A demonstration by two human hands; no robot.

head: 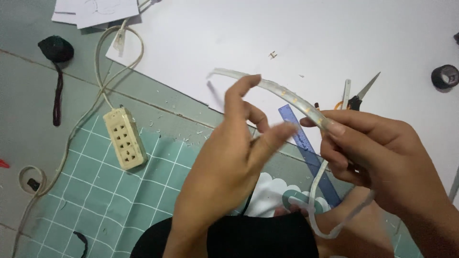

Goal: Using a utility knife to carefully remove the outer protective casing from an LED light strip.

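Note:
My right hand (377,157) pinches a clear flexible light strip (282,91) between thumb and fingers. The strip arches up to the left, and its other part loops down below the hand. My left hand (229,162) is raised in the middle with fingers spread, blurred, the index finger touching or just in front of the strip near its free end; I cannot tell which. It holds nothing.
A cream power strip (125,138) with its cable lies on a green gridded cutting mat (105,191). A blue ruler (311,157), scissors (358,98), a black tape roll (444,76), a large white sheet (296,33) and a black bundle (56,48) lie around.

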